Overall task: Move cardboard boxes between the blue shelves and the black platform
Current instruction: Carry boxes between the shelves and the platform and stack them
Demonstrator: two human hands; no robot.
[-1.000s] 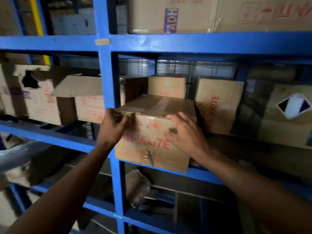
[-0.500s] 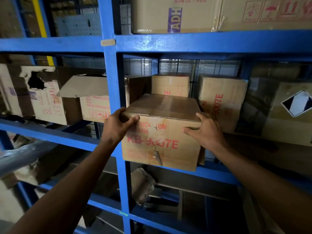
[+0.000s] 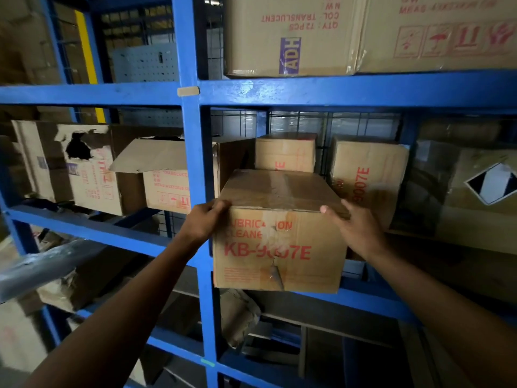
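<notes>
On the middle level of the blue shelves (image 3: 321, 91), just right of the upright post (image 3: 193, 163), a cardboard box printed KB-9007E (image 3: 279, 253) sits at the front edge, its lower face covering the shelf beam. The left hand (image 3: 205, 224) holds its upper left corner, fingers curled over the top edge. The right hand (image 3: 356, 224) grips the upper right corner, thumb on the taped top and the other fingers hidden down the side. Behind it stands a smaller box (image 3: 285, 155), and to the right a box marked 9007E (image 3: 369, 175) stands on end. A box labelled ADH (image 3: 291, 32) rests on the level above, and a torn box (image 3: 70, 163) sits far left.
</notes>
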